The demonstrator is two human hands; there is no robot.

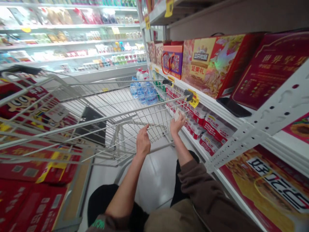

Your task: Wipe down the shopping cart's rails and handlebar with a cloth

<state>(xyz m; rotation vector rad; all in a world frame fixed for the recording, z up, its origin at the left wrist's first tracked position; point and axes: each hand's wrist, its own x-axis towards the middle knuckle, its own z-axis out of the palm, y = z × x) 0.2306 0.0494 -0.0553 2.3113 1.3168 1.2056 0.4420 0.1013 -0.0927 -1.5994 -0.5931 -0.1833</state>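
Observation:
A wire shopping cart (120,119) stands in front of me, its basket side facing my hands. My left hand (143,141) is beside the cart's wire side, fingers extended upward, with nothing seen in it. My right hand (178,122) is closed around a crumpled whitish cloth (179,115), near the cart's front corner and the lower shelf. A dark flat panel (93,125) shows through the cart's wires on the left.
Shelves at right hold gift boxes (205,61), a dark phone-like object (233,107) and shrink-wrapped bottles (214,129). Large water bottles (145,91) stand on the floor beyond the cart. Red boxes (29,193) are stacked at left; a refrigerated display (72,42) stands behind.

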